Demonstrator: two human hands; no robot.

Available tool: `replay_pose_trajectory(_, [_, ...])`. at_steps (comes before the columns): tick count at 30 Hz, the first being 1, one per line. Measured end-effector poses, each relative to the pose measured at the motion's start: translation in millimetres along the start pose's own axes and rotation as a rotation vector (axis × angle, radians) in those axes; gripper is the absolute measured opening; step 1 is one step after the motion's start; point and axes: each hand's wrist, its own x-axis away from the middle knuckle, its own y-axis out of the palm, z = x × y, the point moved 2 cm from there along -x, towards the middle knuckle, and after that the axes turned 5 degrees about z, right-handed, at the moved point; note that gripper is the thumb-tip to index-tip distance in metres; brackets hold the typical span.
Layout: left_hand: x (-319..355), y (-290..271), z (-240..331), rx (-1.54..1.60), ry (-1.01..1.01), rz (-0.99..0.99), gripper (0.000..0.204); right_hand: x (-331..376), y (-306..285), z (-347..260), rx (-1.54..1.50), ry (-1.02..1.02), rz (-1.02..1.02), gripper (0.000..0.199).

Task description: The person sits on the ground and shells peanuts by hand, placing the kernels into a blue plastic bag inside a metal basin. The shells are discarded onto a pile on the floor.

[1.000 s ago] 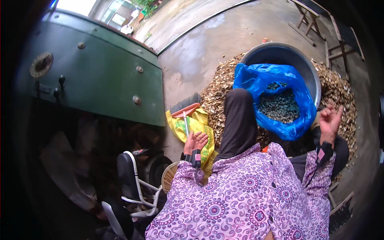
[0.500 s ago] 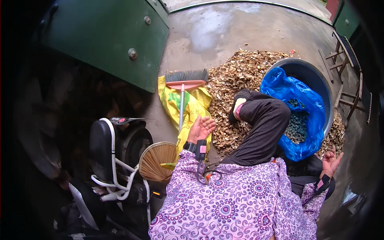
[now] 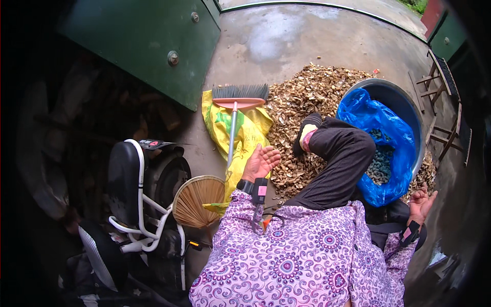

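Observation:
My left hand (image 3: 262, 161) is held palm up with its fingers apart and nothing in it. It is above the edge of a yellow sack (image 3: 209, 115) and next to a broom (image 3: 239, 102) with an orange-pink head. At the right, my right hand (image 3: 422, 203) is also palm up, fingers loosely spread, holding nothing. Just beyond it a blue plastic bag (image 3: 353, 110) stands open inside a large metal basin (image 3: 415, 105). Small nut-like pieces (image 3: 379, 166) lie in the bag. A wide heap of what look like peanut shells (image 3: 294, 102) surrounds my bent leg.
To the left are a straw whisk (image 3: 199, 202) and a black seat with a white tubular frame (image 3: 140, 189). A large green metal panel (image 3: 148, 46) is at the upper left. Wooden-framed stools or chairs (image 3: 437, 82) stand along the right side.
The whole view has shifted slightly. Both hands stay open and nearly in the same place, with my right fingers a little more curled.

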Motion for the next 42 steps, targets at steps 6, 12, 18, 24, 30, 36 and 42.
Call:
replay_pose_trajectory(6, [11.2,20.3,12.3,-0.097,0.01,-0.032,0.046,2.7,3.5,-4.2,-0.107,-0.052,0.049,0.056])
replay_pose_trajectory(12, [36.2,64.3,33.0,-0.164,0.047,-0.131,0.047,-9.8,24.2,-8.4,-0.283,-0.044,-0.142,0.053])
replay_pose_trajectory(18, [66.4,148.2,45.5,-0.242,-0.004,-0.465,0.045,2.1,49.4,10.3,-0.209,-0.092,-0.244,0.047])
replay_pose_trajectory(24, [76.6,201.7,26.9,-0.35,-0.069,-0.508,0.046,1.0,25.8,36.2,-0.23,-0.01,-0.1,0.047])
replay_pose_trajectory(30, [62.9,196.5,16.7,-0.378,-0.11,-0.458,0.047,8.6,32.2,42.1,-0.17,0.018,-0.025,0.046])
replay_pose_trajectory(36, [53.2,184.7,19.9,-0.349,-0.126,-0.421,0.048,6.5,33.1,52.0,-0.123,0.058,-0.033,0.045])
replay_pose_trajectory(42, [52.0,184.3,27.7,-0.318,-0.105,-0.359,0.049,7.6,28.3,59.5,-0.108,0.062,-0.012,0.046])
